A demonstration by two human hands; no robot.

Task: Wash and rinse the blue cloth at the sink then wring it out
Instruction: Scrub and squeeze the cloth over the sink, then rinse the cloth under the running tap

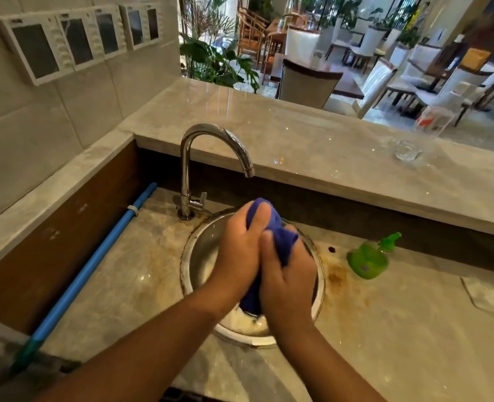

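Both hands are squeezing the blue cloth (280, 242) right over the round sink (202, 256), which is sitting near the middle of the surface (384, 329). The left hand (237, 256) is wrapping its fingers round the top of the cloth. The right hand (290, 281) is gripping the lower part, so the cloth is getting bunched up tight between them. It is hanging above the bowl, not lying in it. I think the person is rubbing or wringing it, but I cannot tell which. Something white, maybe foam, is sitting at the near side of the bowl, so the soapy part is likely under way. No water is coming out of the tap (211, 134) by the sink's far left side. The green soap bottle (369, 258) is sitting to the right, near the surface's back edge. Rinsing and a last good wring are probably still waiting.
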